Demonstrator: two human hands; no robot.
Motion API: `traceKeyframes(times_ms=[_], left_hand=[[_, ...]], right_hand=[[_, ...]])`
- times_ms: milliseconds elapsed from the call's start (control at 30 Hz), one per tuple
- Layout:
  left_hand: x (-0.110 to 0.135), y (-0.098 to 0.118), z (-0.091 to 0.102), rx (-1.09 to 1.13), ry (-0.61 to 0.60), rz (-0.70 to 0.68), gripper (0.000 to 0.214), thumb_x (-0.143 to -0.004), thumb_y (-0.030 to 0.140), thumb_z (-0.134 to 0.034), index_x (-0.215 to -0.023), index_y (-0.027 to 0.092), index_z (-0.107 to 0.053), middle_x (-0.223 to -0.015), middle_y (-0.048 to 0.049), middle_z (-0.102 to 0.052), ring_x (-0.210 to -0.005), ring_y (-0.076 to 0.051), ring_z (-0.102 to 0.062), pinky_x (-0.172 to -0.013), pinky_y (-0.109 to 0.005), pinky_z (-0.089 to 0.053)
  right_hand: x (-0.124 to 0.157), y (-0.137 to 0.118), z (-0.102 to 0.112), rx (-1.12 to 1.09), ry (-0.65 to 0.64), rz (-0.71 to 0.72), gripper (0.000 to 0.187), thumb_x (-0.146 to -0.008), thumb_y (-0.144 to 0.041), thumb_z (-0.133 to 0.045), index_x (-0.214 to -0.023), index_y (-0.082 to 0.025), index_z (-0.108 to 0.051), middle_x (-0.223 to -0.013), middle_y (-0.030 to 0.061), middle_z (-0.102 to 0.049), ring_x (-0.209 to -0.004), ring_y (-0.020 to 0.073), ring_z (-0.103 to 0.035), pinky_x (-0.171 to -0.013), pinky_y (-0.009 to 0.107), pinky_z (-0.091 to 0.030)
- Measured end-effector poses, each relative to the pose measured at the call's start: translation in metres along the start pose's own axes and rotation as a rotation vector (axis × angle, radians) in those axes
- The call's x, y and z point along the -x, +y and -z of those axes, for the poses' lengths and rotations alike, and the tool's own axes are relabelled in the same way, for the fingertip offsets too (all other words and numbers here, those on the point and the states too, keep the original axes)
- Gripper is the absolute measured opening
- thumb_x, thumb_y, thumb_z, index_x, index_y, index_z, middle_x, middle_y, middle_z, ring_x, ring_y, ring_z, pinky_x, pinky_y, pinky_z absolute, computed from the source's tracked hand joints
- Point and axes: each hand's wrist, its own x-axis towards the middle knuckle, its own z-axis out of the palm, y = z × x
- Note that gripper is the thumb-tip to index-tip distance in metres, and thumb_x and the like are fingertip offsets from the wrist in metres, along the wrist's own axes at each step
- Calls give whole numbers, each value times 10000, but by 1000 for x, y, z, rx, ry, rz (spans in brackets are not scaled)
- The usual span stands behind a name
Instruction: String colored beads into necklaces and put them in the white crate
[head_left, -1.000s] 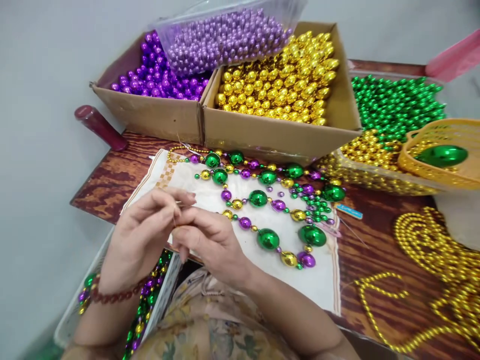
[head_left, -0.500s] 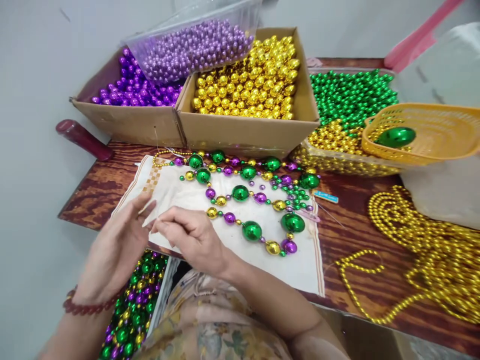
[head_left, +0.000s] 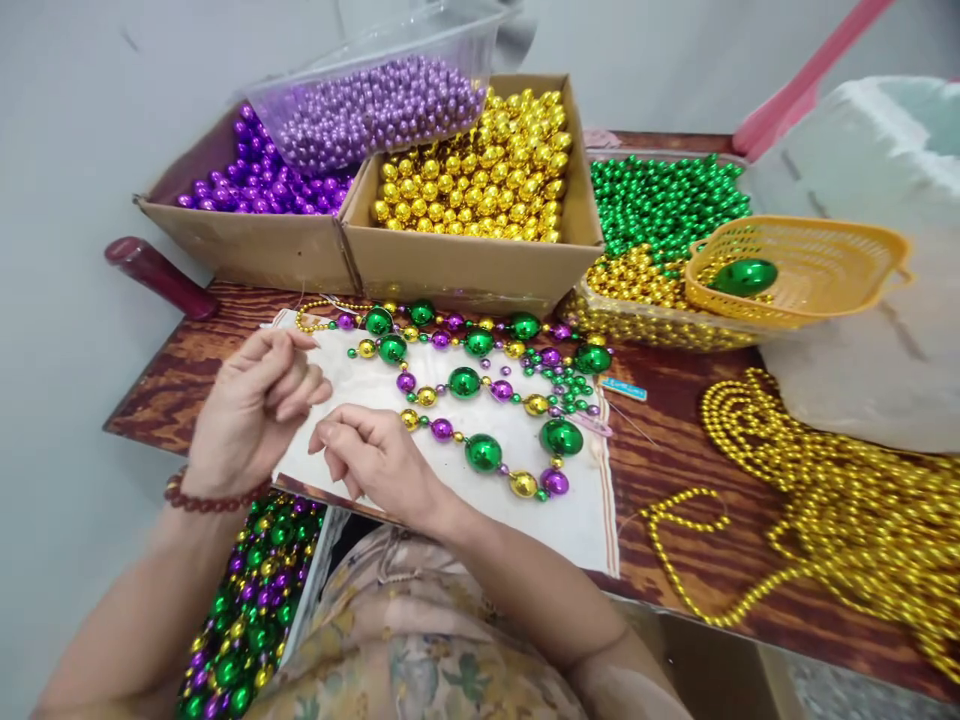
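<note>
My left hand (head_left: 244, 410) is raised over the left end of a white cloth (head_left: 577, 530), its fingers curled in and the thumb pressed toward them. Close beside it, my right hand (head_left: 382, 460) is closed in a pinch, palm down. Whatever either hand pinches is too fine or hidden to make out. A garland of green, gold and purple beads (head_left: 484, 453) winds over the cloth, and one gold bead of it lies just beyond my right knuckles. Small loose green beads (head_left: 577, 385) are clustered inside its right bend.
Cardboard boxes of purple beads (head_left: 270, 190) and gold beads (head_left: 465, 190) stand behind, a clear tub of lilac beads (head_left: 382, 110) on top. Right are a green-and-gold bead tub (head_left: 667, 210), an orange basket (head_left: 825, 270) and gold bead strings (head_left: 847, 520). A dark red bottle (head_left: 161, 278) lies left.
My left hand has turned and its fingers have curled from a looser, straighter pose, rising slightly away from my right hand. My right hand stays pinched. The view has shifted a little.
</note>
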Motion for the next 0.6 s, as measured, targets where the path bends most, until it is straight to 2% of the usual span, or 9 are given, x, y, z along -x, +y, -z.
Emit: traceKeyframes(times_ms=[67,200,333,433,500,600], left_hand=[[-12,10,8,-73,-19,-60,116,-909,245,-676,-834,167,-716,-437,86,-272,-404,-45,-209,-470,-239,-274],[-32,28,21,-181,-23,-147,202,-972,174,-570,-828,134,-706,-456,74,-268,-417,-47,-195,-495,-276,-192],[-50,32,27,-173,75,-159,301,-1017,104,-471,-791,115,-669,-455,80,-239,-420,-36,-166,-504,-282,-135],[-63,30,32,-96,196,-117,320,-1029,96,-462,-757,107,-629,-476,83,-215,-429,-19,-145,-509,-280,-101],[-73,31,40,-109,234,-111,310,-1030,104,-477,-750,100,-610,-483,86,-208,-437,-4,-146,-518,-281,-100],[-89,42,59,-262,261,-244,263,-1007,76,-502,-756,94,-580,-463,96,-251,-441,13,-202,-534,-285,-120]], right_hand=[[-7,4,-5,-35,-5,-24,245,-948,-292,-474,-799,-161,-618,-554,-74,-518,-413,38,-447,-486,165,-379],[-26,8,-13,20,24,34,251,-932,-276,-485,-748,-164,-614,-536,-70,-501,-475,52,-452,-530,175,-376],[-47,12,-16,68,50,86,236,-919,-246,-487,-731,-169,-608,-548,-65,-502,-551,69,-479,-584,188,-376],[-64,16,-18,97,63,123,243,-913,-252,-489,-708,-173,-593,-569,-64,-506,-575,73,-475,-609,198,-373],[-73,19,-21,122,78,124,243,-901,-252,-493,-689,-173,-581,-568,-65,-492,-579,76,-459,-609,203,-363],[-79,26,-24,176,71,103,240,-880,-225,-487,-662,-171,-572,-558,-63,-462,-582,82,-442,-602,210,-344]])
